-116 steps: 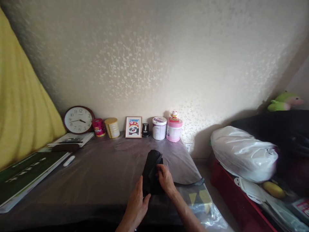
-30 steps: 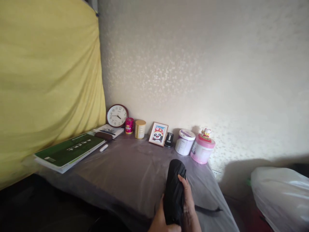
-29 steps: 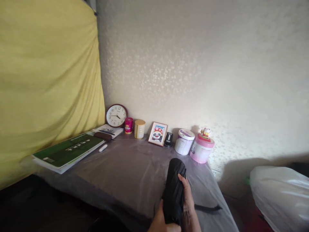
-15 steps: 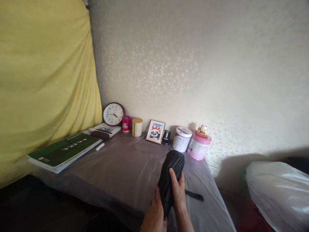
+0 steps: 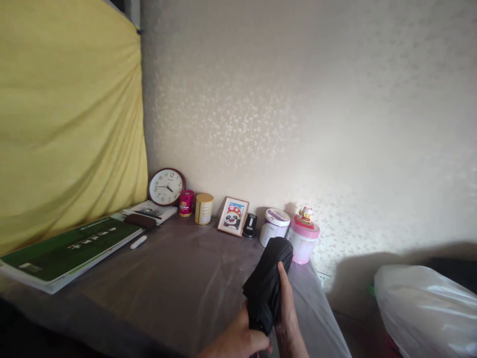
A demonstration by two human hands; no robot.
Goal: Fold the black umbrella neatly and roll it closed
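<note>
Black, pleated cloth is gathered into a thick bundle, apparently a folded umbrella (image 5: 266,286), held tilted over the near right part of the table (image 5: 167,283). Its lower end is gripped by the left hand (image 5: 240,335), whose thumb is laid across it; its right flank is grasped by the right hand (image 5: 286,301), one digit being extended along the cloth and the rest hidden. Low weight is expected, with a stiff core presumed under soft, loose folds. Some slipperiness is to be allowed for: if only the surface is pinched, the cloth may slide over itself; thin ribs, if present, could be bent by hard squeezing. The firmest hold is judged to be offered at the narrower lower end, a broad, light palm being best placed around the middle. Beyond, a purple-lidded tub (image 5: 275,227) is partly hidden by the upper end, and a pink-lidded tub (image 5: 302,244) is seen beside it, near the patterned wall (image 5: 238,119).
</note>
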